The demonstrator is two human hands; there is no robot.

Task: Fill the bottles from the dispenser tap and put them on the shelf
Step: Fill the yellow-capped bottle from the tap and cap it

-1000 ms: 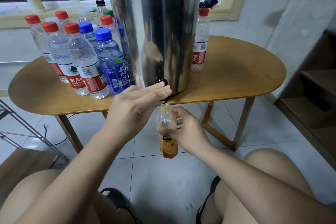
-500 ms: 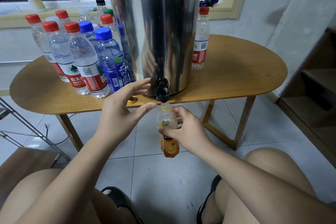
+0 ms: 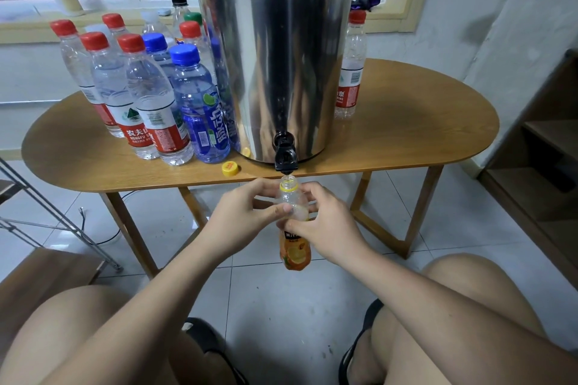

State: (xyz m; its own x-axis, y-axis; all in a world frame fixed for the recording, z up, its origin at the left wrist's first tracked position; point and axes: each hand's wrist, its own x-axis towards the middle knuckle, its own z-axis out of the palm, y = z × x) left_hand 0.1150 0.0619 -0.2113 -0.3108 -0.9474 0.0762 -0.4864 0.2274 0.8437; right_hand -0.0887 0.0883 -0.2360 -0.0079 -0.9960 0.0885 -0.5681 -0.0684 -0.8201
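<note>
A tall steel dispenser (image 3: 275, 50) stands on the oval wooden table (image 3: 406, 134), its black tap (image 3: 285, 157) hanging over the front edge. Directly under the tap I hold a small uncapped bottle with an orange label (image 3: 294, 251), its mouth just below the spout. My right hand (image 3: 325, 225) grips the bottle's upper body. My left hand (image 3: 242, 216) holds the same bottle from the left, fingers and thumb curled round its neck. The bottle's yellow cap (image 3: 230, 168) lies on the table near the tap.
Several capped bottles (image 3: 147, 97) with red and blue caps crowd the table left of the dispenser. One red-capped bottle (image 3: 351, 72) stands to its right. A wooden shelf unit (image 3: 544, 147) is at the far right. A metal rack (image 3: 47, 212) is at left.
My left hand came down from the tap and took hold of the bottle beside my right hand. The yellow cap on the table is now uncovered.
</note>
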